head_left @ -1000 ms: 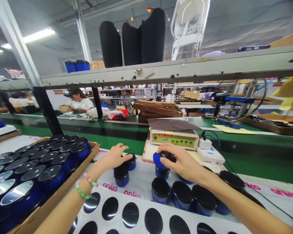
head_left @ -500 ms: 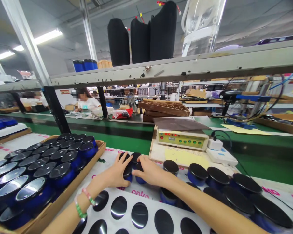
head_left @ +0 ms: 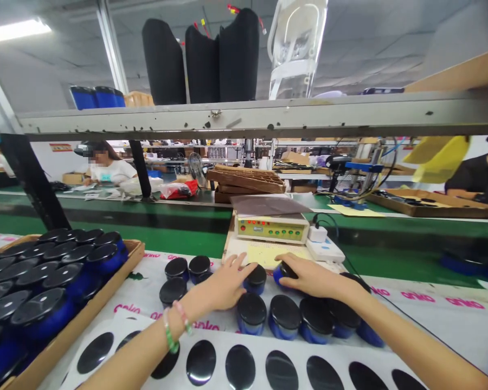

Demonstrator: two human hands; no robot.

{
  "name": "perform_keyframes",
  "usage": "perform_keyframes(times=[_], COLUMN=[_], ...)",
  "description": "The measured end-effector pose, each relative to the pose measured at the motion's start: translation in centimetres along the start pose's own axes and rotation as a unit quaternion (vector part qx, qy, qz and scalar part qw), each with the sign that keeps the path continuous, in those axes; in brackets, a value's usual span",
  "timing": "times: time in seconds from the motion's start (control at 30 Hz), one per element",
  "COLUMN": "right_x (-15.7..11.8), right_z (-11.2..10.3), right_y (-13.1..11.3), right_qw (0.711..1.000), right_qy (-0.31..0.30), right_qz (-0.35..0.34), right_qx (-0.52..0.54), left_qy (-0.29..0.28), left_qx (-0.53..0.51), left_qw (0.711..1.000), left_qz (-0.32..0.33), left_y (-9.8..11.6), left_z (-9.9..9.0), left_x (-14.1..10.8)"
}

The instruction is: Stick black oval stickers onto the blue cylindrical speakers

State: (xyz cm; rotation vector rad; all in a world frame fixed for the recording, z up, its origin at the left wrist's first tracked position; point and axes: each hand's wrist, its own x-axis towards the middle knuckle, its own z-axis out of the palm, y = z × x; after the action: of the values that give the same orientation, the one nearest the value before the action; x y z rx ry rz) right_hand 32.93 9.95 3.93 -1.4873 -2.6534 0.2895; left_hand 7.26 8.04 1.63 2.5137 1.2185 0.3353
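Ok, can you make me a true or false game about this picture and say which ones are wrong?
1. The right hand has its fingers around a blue-and-black piece. True.
2. The bracelets are on the right arm. False: the bracelets are on the left arm.
3. Black ovals lie on a white sheet. True.
4. The tall black things stand on the floor. False: the tall black things stand on a shelf.
5. The cardboard box holds just one piece. False: the cardboard box holds many.

bare hands drawn apart, left hand [head_left: 223, 284] moved rightward to 1 glossy black-topped blue cylinder [head_left: 255, 286], right hand [head_left: 311, 276] now gripping another such cylinder [head_left: 286, 271]
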Motion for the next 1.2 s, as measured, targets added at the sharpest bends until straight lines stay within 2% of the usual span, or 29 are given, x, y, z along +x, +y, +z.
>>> perform_keyframes(times=[0.13, 0.27, 0.37, 0.47, 0.57, 0.67, 0.8, 1.03, 1.1, 1.2], right_x=[-0.4, 0.2, -0.5, -3.0, -5.8, -7.5, -8.8, -9.2, -8.9, -8.4], right_z=[-0.4, 0.5, 0.4, -0.1, 0.4, 1.6, 1.9, -0.1, 0.0, 1.1], right_y=[0.2, -0.1, -0.5, -0.8, -0.9, -1.0, -1.1, -0.7, -0.7, -1.0], right_qw=[0.999, 1.0, 1.0, 1.0, 0.999, 0.998, 1.0, 0.987, 0.988, 0.998], right_qy=[0.029, 0.003, 0.013, 0.025, -0.019, -0.034, -0.005, 0.09, 0.086, 0.04], right_qz=[-0.033, -0.014, 0.004, 0.014, 0.031, 0.036, 0.012, 0.01, 0.012, 0.007], right_qx=[0.022, 0.01, 0.002, 0.004, -0.018, -0.039, 0.017, 0.136, 0.126, 0.045], left_qy=[-0.038, -0.029, -0.001, 0.038, 0.012, -0.031, -0.025, -0.027, -0.023, 0.0], left_qx=[-0.059, -0.1, -0.106, -0.105, -0.066, -0.013, -0.034, -0.006, -0.007, -0.03], left_qw=[0.997, 0.993, 0.993, 0.992, 0.994, 0.996, 0.996, 0.997, 0.997, 0.998], left_qz=[0.038, 0.055, 0.05, 0.057, 0.082, 0.078, 0.081, 0.066, 0.067, 0.052], left_y=[-1.3, -1.0, 0.5, 2.9, 5.2, 6.5, 6.6, 5.8, 5.7, 5.7], left_z=[0.6, 0.9, 0.3, 0.0, 1.3, 3.3, 4.2, 4.4, 4.4, 4.0], left_x=[3.8, 5.1, 4.1, 2.1, 0.7, 0.8, 1.3, 0.8, 0.9, 1.0])
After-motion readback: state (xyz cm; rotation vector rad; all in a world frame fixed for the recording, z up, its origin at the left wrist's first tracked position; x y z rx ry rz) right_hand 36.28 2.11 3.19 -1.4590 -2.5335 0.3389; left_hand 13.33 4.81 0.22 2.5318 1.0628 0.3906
